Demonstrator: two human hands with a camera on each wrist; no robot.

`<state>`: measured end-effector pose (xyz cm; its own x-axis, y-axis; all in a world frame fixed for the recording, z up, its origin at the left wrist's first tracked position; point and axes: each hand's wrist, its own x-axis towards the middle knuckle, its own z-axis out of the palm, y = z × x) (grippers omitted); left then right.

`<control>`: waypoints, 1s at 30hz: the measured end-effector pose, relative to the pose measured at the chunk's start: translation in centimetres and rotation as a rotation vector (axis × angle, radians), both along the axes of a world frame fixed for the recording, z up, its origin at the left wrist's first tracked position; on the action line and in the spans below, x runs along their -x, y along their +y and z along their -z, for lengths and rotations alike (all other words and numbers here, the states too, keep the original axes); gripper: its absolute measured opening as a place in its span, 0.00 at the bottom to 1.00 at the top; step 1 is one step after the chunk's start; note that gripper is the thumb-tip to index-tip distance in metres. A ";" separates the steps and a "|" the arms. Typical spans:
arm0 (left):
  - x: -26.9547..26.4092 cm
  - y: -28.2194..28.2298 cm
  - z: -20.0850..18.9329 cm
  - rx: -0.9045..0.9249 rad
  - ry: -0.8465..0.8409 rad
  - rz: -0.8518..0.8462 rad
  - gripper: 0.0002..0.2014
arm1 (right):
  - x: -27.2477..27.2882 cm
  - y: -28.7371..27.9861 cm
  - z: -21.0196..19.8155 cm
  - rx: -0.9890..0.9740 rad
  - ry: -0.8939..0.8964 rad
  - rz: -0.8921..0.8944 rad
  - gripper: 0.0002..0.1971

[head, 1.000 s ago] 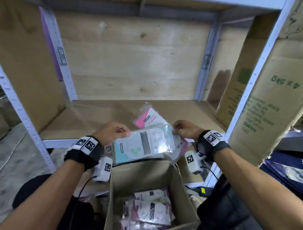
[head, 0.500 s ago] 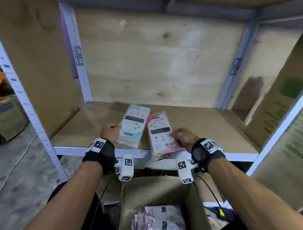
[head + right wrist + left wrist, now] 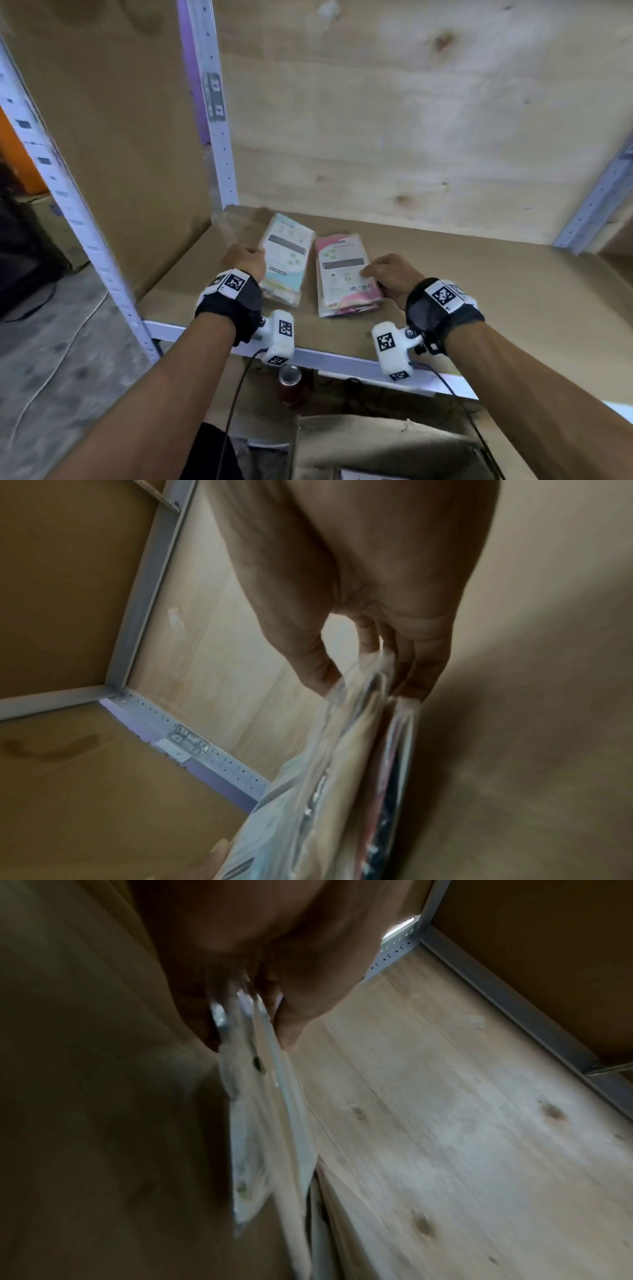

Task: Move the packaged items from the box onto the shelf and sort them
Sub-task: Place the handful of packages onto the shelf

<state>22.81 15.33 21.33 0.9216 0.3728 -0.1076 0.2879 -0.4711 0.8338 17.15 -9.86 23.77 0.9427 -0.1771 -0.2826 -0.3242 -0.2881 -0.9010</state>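
- The shelf (image 3: 479, 284) is the big thing here: a wood board with a white metal front rail, plywood back wall, and perforated white posts at the far left and far right corners.
- Down at the near bottom edge of the head view you can just catch the cardboard box (image 3: 383, 442), open top, sitting below the shelf rail. What's inside is mostly cut off.
- Teal packet (image 3: 289, 253) lies flat on the left part of the shelf. Long axis runs near to far, with the far end leaning a bit toward the left. It looks like more than one packet stacked, going by the left wrist view (image 3: 263, 1123), though it's blurry.
- Pink packet (image 3: 342, 270) sits just to the right of the teal one, with a narrow gap between them, also lengthwise near to far and roughly parallel. The near end looks like a little stack too (image 3: 359, 777).
- Left hand (image 3: 245, 262) is on the left edge of the teal packet, fingers curled and pinching it, thumb on top.
- Right hand (image 3: 394, 275) grips the right edge of the pink packet, thumb over the top face and fingers tucked under the side.
- A red can (image 3: 290, 380) stands under the shelf rail, between the two wrists.
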 end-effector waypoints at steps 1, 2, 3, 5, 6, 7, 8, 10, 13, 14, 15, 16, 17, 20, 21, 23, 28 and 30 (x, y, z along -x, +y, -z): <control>-0.7 0.3 0.1 -0.006 0.000 -0.010 0.15 | -0.8 0.6 -0.2 0.003 -0.006 -0.026 0.06; -1.3 0.6 0.2 -0.005 -0.007 -0.021 0.15 | -1.5 1.2 -0.3 0.009 -0.013 -0.053 0.04; -1.9 0.9 0.3 -0.006 -0.016 -0.032 0.15 | -2.2 1.8 -0.4 0.017 -0.022 -0.076 0.05; -3.0 1.6 0.7 -0.017 -0.036 -0.048 0.14 | -3.7 2.8 -0.4 0.026 -0.037 -0.104 0.12; -3.5 2.0 0.8 -0.025 -0.041 -0.059 0.14 | -4.6 3.2 -0.1 0.018 -0.044 -0.108 0.14; -4.0 2.4 1.0 -0.034 -0.042 -0.069 0.14 | -5.3 3.8 0.1 0.010 -0.051 -0.104 0.15; -4.6 2.8 1.1 -0.036 -0.042 -0.076 0.13 | -6.1 4.2 0.3 0.001 -0.059 -0.099 0.18; -5.9 3.4 1.5 -0.045 -0.042 -0.081 0.13 | -7.7 5.1 0.9 -0.017 -0.061 -0.102 0.20; -7.3 4.1 1.3 -0.044 -0.079 -0.070 0.13 | -9.0 6.0 1.3 -0.013 -0.063 -0.109 0.16; -7.9 4.4 1.2 -0.029 -0.106 -0.070 0.13 | -9.5 6.3 1.4 0.001 -0.074 -0.103 0.16; -8.5 4.7 1.2 -0.018 -0.127 -0.066 0.13 | -9.9 6.6 1.6 0.012 -0.080 -0.099 0.13; -8.9 5.0 1.1 -0.011 -0.135 -0.055 0.14 | -10.2 6.8 1.6 0.014 -0.088 -0.108 0.09; -9.3 5.2 1.0 -0.005 -0.136 -0.038 0.15 | -10.7 7.0 1.8 0.009 -0.089 -0.120 0.14; -10.3 6.3 0.7 -0.044 -0.105 -0.004 0.19 | -11.5 7.8 1.8 0.006 -0.069 -0.157 0.29; -10.5 6.5 0.6 -0.077 -0.083 0.007 0.18 | -11.6 8.0 1.8 0.012 -0.067 -0.159 0.30; -10.5 6.7 0.5 -0.138 -0.048 0.057 0.17 | -11.6 8.2 1.7 0.044 -0.069 -0.164 0.28; -9.2 6.1 0.3 -0.262 -0.102 0.211 0.14 | -10.2 7.6 0.9 0.139 -0.105 -0.216 0.22; -8.1 6.0 0.0 -0.301 -0.140 0.254 0.14 | -8.8 6.9 0.2 0.175 -0.131 -0.234 0.22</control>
